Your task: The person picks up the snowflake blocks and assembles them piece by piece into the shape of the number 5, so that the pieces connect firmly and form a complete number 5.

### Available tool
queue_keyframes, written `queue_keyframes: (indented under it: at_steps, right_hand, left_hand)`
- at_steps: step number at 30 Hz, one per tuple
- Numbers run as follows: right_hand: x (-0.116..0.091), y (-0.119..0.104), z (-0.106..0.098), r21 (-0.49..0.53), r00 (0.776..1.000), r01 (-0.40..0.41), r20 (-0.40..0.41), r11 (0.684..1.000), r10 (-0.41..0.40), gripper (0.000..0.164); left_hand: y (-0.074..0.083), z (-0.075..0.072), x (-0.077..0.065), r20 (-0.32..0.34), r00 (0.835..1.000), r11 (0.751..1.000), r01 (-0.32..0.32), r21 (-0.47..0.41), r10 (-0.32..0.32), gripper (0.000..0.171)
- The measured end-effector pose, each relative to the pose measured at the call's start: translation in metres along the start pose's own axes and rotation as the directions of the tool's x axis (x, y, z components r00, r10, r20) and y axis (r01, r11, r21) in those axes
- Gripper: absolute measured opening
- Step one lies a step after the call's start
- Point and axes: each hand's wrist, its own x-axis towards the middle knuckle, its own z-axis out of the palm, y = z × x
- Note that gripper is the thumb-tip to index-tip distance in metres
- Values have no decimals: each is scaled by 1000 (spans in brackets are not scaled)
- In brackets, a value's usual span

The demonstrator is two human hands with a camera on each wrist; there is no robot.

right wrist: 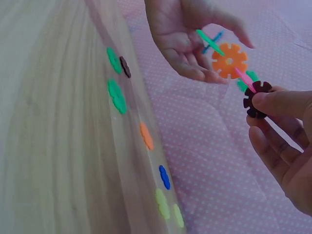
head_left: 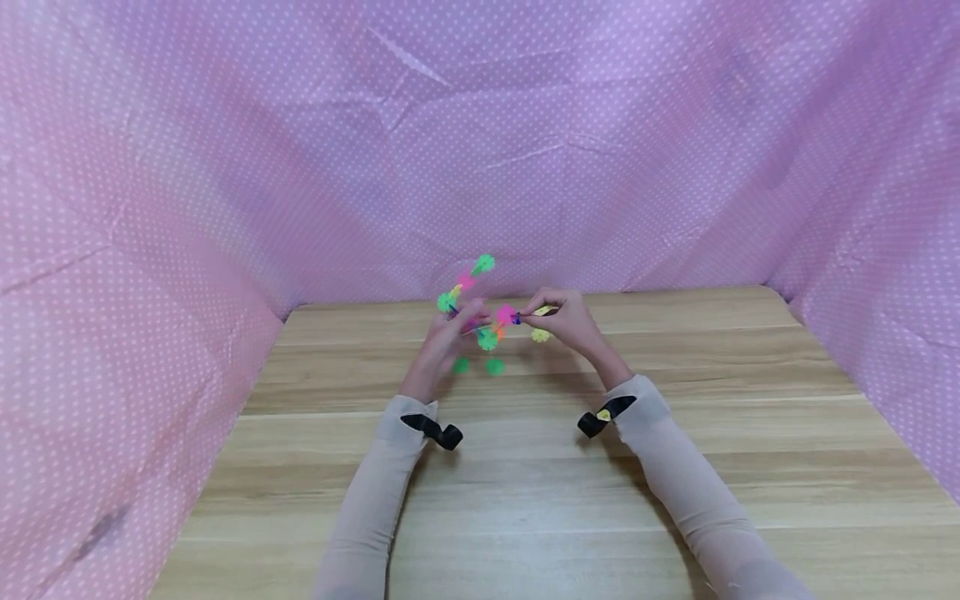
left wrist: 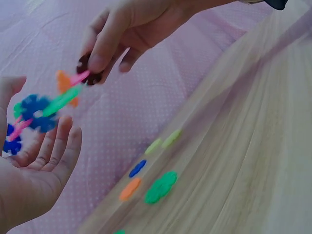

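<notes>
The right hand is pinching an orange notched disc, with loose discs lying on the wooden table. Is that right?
Not quite: the disc is dark brown, not orange, as the right wrist view shows. The right hand is indeed pinching it, and loose discs do lie on the wooden table.

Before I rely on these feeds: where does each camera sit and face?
Head: on the person's head, looking forward and down at the table; left hand, right hand and both sleeves show.
Left wrist: on that wrist, looking at the joined discs; the left hand shows lower left, the right hand at top.
Right wrist: on that wrist, looking at the brown disc the right hand pinches; the left hand shows above.
Both wrist views share the brown disc.
</notes>
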Motion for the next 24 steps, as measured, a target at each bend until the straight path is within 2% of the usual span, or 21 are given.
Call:
queue_keyframes:
  at_steps: [2, 5, 9, 12, 15, 17, 18, 20, 22, 23, 24]
  right_hand:
    - [0, -1, -2, -20, 1000, 1, 26, 1000, 0, 3]
    - [-1, -2, -6, -67, 998, 4, 69, 998, 0, 3]
    - [-1, -2, -8, -125, 990, 42, 142, 991, -24, 5]
    - [0, 11, -8, -176, 978, 86, 203, 981, -50, 6]
    - [0, 24, -7, -215, 965, 119, 253, 969, -62, 7]
    - [-2, 27, -5, -220, 956, 141, 284, 965, -75, 8]
    - [-3, 27, -3, -216, 951, 153, 298, 964, -84, 7]
    - [-5, 26, -1, -210, 941, 190, 319, 959, -116, 8]
    - [-7, 25, 1, -201, 932, 219, 331, 955, -144, 8]
    - [-8, 24, 2, -199, 930, 229, 333, 953, -154, 8]
    - [-9, 24, 3, -199, 929, 238, 332, 951, -163, 9]
  left_hand:
    - [0, -8, -2, 7, 1000, 999, 1, -43, -1, 49]
    - [3, -20, -4, -11, 1000, 999, 25, -39, -25, 49]
    - [10, -34, -4, -46, 997, 997, 56, 60, -54, 50]
    - [13, -41, -6, -58, 995, 987, 88, 134, -81, 52]
    - [14, -43, -8, -79, 994, 980, 83, 182, -69, 51]
    - [16, -40, -10, -116, 993, 979, 36, 201, -13, 48]
    - [18, -38, -11, -138, 990, 977, -11, 212, 41, 47]
    - [22, -30, -15, -176, 970, 965, -124, 230, 166, 41]
    - [28, -20, -20, -176, 938, 932, -248, 265, 299, 37]
    - [30, -15, -22, -155, 922, 907, -301, 293, 356, 35]
    - [32, -9, -24, -122, 912, 888, -338, 311, 390, 33]
